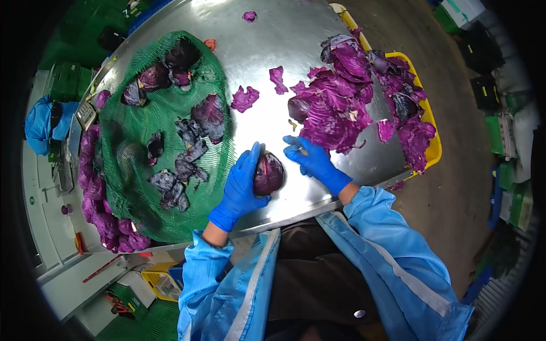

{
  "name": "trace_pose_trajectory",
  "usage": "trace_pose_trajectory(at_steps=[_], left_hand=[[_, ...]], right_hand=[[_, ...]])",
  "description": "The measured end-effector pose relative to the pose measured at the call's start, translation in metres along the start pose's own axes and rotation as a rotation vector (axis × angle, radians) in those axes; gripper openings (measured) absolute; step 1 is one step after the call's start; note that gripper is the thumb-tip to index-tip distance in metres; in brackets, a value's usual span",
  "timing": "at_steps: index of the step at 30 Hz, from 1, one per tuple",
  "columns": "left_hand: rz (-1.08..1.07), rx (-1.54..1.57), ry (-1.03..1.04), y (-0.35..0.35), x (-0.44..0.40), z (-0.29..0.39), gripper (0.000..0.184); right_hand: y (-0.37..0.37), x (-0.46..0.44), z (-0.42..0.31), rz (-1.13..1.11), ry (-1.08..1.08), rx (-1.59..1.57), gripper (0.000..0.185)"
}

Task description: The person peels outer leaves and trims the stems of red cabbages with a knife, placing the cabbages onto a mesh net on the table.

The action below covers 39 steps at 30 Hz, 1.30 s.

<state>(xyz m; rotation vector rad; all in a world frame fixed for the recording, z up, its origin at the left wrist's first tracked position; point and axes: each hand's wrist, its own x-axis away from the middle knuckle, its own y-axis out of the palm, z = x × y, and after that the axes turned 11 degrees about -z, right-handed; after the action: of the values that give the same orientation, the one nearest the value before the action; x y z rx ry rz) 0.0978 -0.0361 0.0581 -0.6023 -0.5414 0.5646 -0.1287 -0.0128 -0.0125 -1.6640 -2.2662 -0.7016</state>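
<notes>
A dark purple red cabbage [269,175] rests on the metal table near its front edge. My left hand [240,186], in a blue glove, is wrapped round the left side of this cabbage. To the right of it, apart from the cabbage, is my right hand [316,163], also gloved in blue. Its fingers are curled together, and a small pale bit shows between them that is too small to name. Just beyond the right hand lies a heap of loose purple cabbage leaves [335,108].
At the left, a green mesh net [128,187] carries dark leaves and several cabbages. Packed purple cabbages [105,224] line the table's left side. A yellow crate [435,150] full of leaves stands at the right edge. Stray leaves [245,99] lie on the metal table [239,51].
</notes>
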Motion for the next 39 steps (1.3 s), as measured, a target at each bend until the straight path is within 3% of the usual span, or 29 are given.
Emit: trace_pose_trajectory(at_steps=[1,3,4,5,6,7,8,10,11,12,14,15,22,27,29,30,32,33,34,35,36,38,39], left_hand=[[0.111,-0.01,0.048,0.011,0.0,-0.005,0.112],[0.341,-0.073,0.034,0.027,0.009,0.004,0.112],[0.349,-0.074,0.027,0.036,0.012,0.006,0.112],[0.44,0.291,-0.02,0.049,0.014,0.003,0.112],[0.525,0.66,-0.067,0.06,0.016,-0.002,0.111],[0.467,0.806,-0.174,0.063,0.01,-0.006,0.114],[0.471,0.81,-0.175,0.063,0.007,-0.008,0.114],[0.425,0.69,-0.195,0.055,0.002,-0.003,0.111],[0.427,0.596,-0.199,0.062,-0.001,-0.014,0.11],[0.431,0.604,-0.198,0.058,-0.003,-0.011,0.11],[0.343,0.345,-0.27,0.046,-0.007,-0.004,0.11],[0.35,0.349,-0.262,0.047,-0.009,-0.006,0.11],[0.308,0.294,-0.286,0.047,-0.016,-0.009,0.109],[0.316,0.467,-0.315,0.042,-0.019,-0.02,0.11],[0.316,0.511,-0.307,0.045,-0.017,-0.018,0.11],[0.318,0.347,-0.295,0.048,-0.012,-0.012,0.109],[0.338,0.174,-0.276,0.044,-0.01,-0.012,0.108],[0.34,0.438,-0.242,0.043,-0.003,-0.016,0.109],[0.341,0.7,-0.199,0.041,0.002,-0.019,0.109],[0.315,0.755,-0.141,0.042,0.005,-0.023,0.11],[0.318,0.755,-0.143,0.042,0.006,-0.02,0.11],[0.424,0.676,0.041,0.046,0.006,-0.013,0.111],[0.455,0.548,0.058,0.047,0.006,-0.013,0.109]], right_hand=[[0.011,0.002,-0.002,-0.047,-0.089,-0.075,0.055],[0.02,0.016,-0.009,-0.115,0.074,0.017,0.062],[0.024,0.017,-0.009,-0.124,0.145,0.034,0.063],[0.029,0.016,-0.004,-0.133,0.144,0.035,0.063],[0.033,0.015,0.007,-0.078,0.03,0.096,0.062],[0.035,0.014,0.018,-0.02,-0.082,0.157,0.061],[0.033,0.012,0.026,-0.023,-0.079,0.162,0.061],[0.031,0.016,0.018,0.233,-0.545,0.675,0.057],[0.025,0.027,0.011,0.273,-0.574,0.785,0.044],[0.022,0.034,0.005,0.269,-0.572,0.793,0.044],[0.02,0.047,-0.003,0.09,-0.155,0.811,0.029],[0.024,0.053,-0.012,0.062,-0.076,0.826,0.022],[0.03,0.04,-0.002,0.053,0.037,0.954,0.023],[0.032,0.023,-0.004,0.092,0.027,1.006,0.021],[0.02,-0.003,0.042,0.171,-0.035,1.101,0.023],[0.017,-0.018,0.04,0.184,0.097,1.141,0.024],[0.016,-0.024,0.044,0.126,0.128,1.193,0.033],[0.018,-0.016,0.037,0.124,0.131,1.189,0.033],[0.017,-0.006,0.024,0.023,0.097,0.888,0.04],[0.013,0.0,0.008,-0.076,0.054,0.593,0.05],[0.014,0.008,-0.009,-0.08,0.053,0.594,0.05],[0.016,0.021,-0.034,-0.121,0.137,0.312,0.065],[0.019,0.022,-0.03,-0.071,-0.126,0.405,0.067]])
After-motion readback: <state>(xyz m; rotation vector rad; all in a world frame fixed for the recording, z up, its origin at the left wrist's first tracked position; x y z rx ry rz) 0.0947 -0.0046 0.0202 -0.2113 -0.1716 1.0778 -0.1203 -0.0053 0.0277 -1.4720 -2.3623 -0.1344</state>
